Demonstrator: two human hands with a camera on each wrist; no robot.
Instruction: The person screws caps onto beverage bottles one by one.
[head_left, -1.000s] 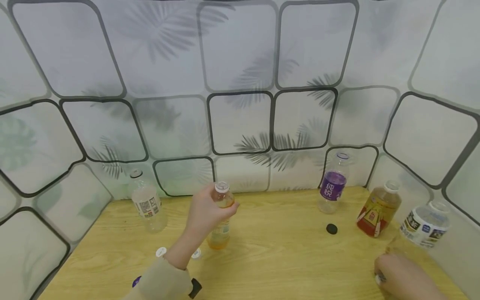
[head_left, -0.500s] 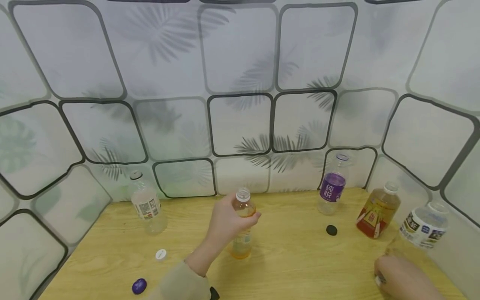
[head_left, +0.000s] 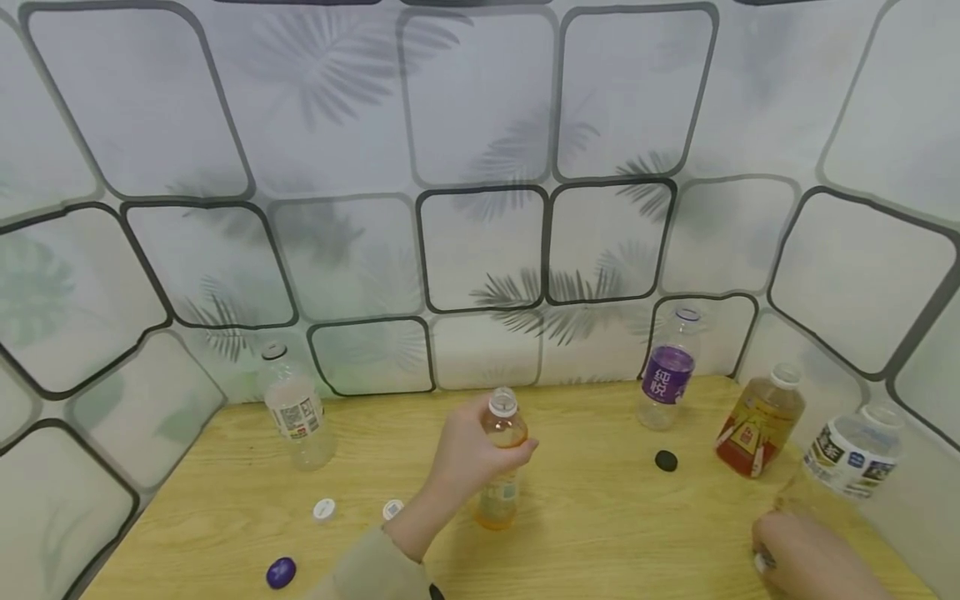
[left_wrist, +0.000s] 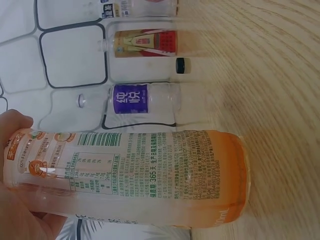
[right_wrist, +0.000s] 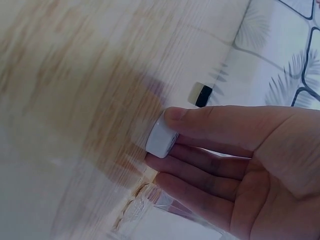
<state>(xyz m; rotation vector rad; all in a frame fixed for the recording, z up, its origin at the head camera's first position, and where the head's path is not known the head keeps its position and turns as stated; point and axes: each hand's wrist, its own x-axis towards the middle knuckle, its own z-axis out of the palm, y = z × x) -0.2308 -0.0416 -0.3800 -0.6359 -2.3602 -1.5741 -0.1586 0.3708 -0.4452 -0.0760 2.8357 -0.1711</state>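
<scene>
My left hand [head_left: 465, 454] grips the upper part of an uncapped bottle [head_left: 498, 500] with an orange tint, upright at the middle of the table. In the left wrist view this bottle [left_wrist: 150, 175] shows a label with small print and a barcode, its base on or just above the wood; I cannot tell which. At the right edge my right hand [head_left: 806, 554] pinches a white bottle cap [right_wrist: 162, 136] between thumb and fingers, low over the table. Right beside that hand stands a large clear bottle [head_left: 847, 458] with a dark and white label.
Behind stand a clear bottle [head_left: 300, 417] at left, a purple-labelled bottle [head_left: 667, 375] and a red-and-yellow-labelled bottle [head_left: 757, 425] at right. On the wooden table [head_left: 585, 533] lie a black cap [head_left: 666, 461], white caps [head_left: 324, 510] and a purple cap [head_left: 281, 572]. Patterned walls bound the table.
My left hand has moved the orange-tinted bottle rightward and a little nearer to me. The purple cap, partly behind the sleeve before, now shows fully. My right hand has stayed in place.
</scene>
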